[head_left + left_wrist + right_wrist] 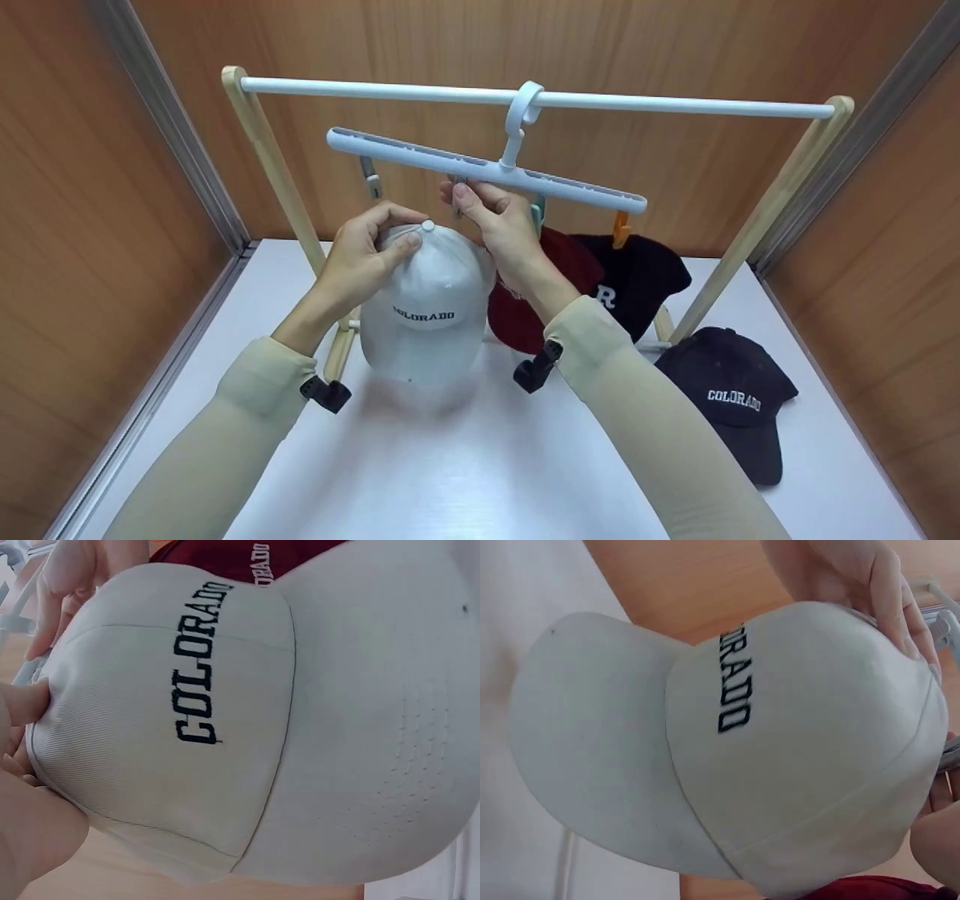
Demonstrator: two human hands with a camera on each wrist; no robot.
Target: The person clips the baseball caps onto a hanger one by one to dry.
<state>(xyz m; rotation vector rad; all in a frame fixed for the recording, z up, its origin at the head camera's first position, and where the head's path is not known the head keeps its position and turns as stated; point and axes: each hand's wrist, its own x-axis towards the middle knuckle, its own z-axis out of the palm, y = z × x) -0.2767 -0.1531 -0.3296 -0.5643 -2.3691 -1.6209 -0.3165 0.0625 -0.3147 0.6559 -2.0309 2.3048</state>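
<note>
A white cap (427, 345) lettered COLORADO hangs brim down, its crown pinched beside the top button by my left hand (360, 251). My right hand (506, 225) pinches a grey clip (458, 206) under the light blue hanger (420, 153), just above the cap's crown. The same grey clip (951, 754) shows at the crown's edge in the right wrist view. In the left wrist view the cap's brim (382, 712) points right, and the left thumb (26, 701) lies on the crown near its top.
The tilted hanger hooks over a white rail (375, 90) on wooden legs. From it hang a maroon cap (514, 326) under a green clip (538, 210) and a black cap (649, 274) on an orange clip (621, 229). Another grey clip (371, 178) dangles left. A dark cap (731, 375) lies on the table.
</note>
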